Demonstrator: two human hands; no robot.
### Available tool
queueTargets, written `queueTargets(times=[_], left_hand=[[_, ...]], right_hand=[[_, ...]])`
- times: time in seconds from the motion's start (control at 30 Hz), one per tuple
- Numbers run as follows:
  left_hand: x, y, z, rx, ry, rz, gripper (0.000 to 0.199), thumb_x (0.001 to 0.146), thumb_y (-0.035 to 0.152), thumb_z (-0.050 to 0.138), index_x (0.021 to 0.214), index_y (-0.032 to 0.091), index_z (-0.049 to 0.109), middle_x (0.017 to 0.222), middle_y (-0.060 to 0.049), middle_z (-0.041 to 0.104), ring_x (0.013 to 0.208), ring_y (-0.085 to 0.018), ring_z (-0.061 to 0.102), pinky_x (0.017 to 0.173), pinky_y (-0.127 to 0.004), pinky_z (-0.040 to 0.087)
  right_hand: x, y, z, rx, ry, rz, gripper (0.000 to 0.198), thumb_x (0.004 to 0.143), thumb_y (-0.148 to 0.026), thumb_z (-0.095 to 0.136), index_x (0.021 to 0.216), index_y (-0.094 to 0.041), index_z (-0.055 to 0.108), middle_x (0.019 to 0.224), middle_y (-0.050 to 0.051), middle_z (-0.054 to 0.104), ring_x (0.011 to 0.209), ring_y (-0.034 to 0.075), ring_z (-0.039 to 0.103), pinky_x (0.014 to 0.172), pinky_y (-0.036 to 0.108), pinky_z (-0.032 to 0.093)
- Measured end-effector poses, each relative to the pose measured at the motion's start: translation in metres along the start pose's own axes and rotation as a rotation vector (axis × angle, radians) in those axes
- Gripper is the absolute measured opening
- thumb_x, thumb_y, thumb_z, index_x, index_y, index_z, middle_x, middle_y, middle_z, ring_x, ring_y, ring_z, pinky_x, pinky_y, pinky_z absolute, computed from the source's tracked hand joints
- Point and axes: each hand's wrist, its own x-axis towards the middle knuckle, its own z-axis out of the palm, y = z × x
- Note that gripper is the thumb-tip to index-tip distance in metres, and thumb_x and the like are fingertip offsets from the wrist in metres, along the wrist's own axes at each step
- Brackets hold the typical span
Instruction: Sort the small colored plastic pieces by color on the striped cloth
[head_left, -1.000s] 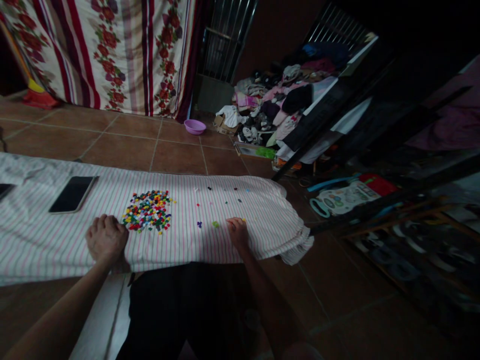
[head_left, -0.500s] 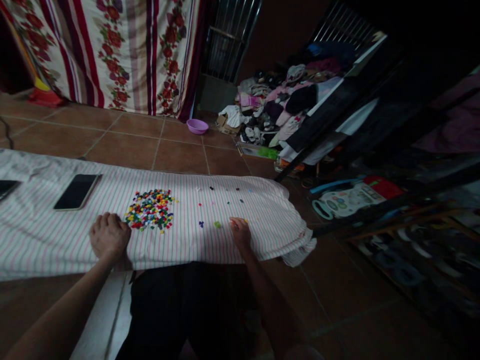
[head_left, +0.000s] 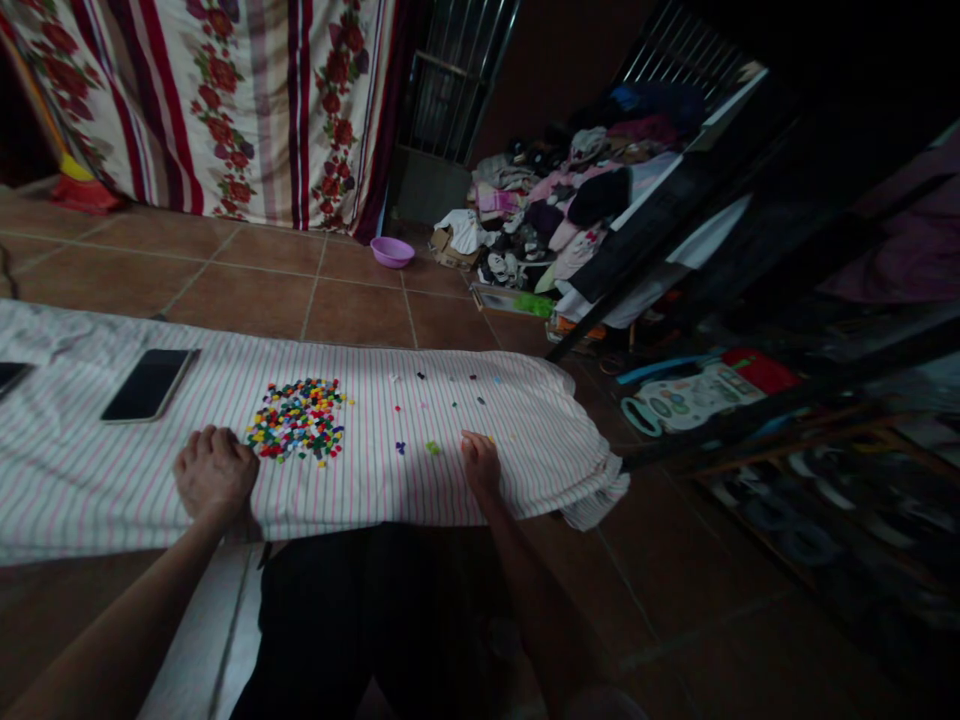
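Note:
My left hand (head_left: 215, 470) rests on the striped cloth with its fingers curled under, just left of a heap of small multicoloured pieces (head_left: 296, 420) that look like beads. Nothing shows in it. To the right, my right hand (head_left: 480, 463) is low over the cloth, thumb and fingertips pressed together; whatever lies between them is too small to make out. Beside its fingers are a light-green cluster (head_left: 433, 448) and, farther left, a dark-blue cluster (head_left: 400, 448). A yellow piece (head_left: 491, 439) lies just right of the fingers. Beyond, single pieces and small groups sit in loose rows, including a red one (head_left: 397, 408).
The striped cloth (head_left: 360, 490) covers a long, low surface before my knees. A phone (head_left: 150, 385) lies left of the heap, with another dark device (head_left: 11, 377) at the far left. Past the surface are a purple basin (head_left: 392, 252) and a pile of clothes (head_left: 555, 200).
My right hand's fingers have drawn closer together at nearly the same spot. The left hand stays in place, and the view has shifted slightly.

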Motion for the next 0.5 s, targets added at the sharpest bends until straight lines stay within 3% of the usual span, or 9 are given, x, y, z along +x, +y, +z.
queueTargets(times=[0.3, 0.5], left_hand=[[0.001, -0.002, 0.006, 0.043, 0.026, -0.004, 0.032, 0.086, 0.024, 0.037, 0.103, 0.009, 0.06, 0.121, -0.02, 0.061, 0.123, -0.032, 0.049, 0.101, -0.046, 0.035], [0.003, -0.006, 0.01, 0.07, 0.02, 0.006, 0.034, 0.085, 0.026, 0.037, 0.105, 0.012, 0.06, 0.124, -0.018, 0.061, 0.126, -0.031, 0.048, 0.103, -0.045, 0.034]], right_hand=[[0.0, -0.002, -0.003, -0.002, 0.108, 0.071, 0.046, 0.092, -0.039, 0.031, 0.102, -0.014, 0.068, 0.101, 0.015, 0.069, 0.098, 0.025, 0.06, 0.091, 0.043, 0.049], [0.018, -0.024, 0.004, 0.034, 0.155, -0.042, 0.041, 0.091, -0.037, 0.034, 0.1, -0.015, 0.068, 0.1, 0.013, 0.069, 0.098, 0.024, 0.061, 0.09, 0.043, 0.05]])
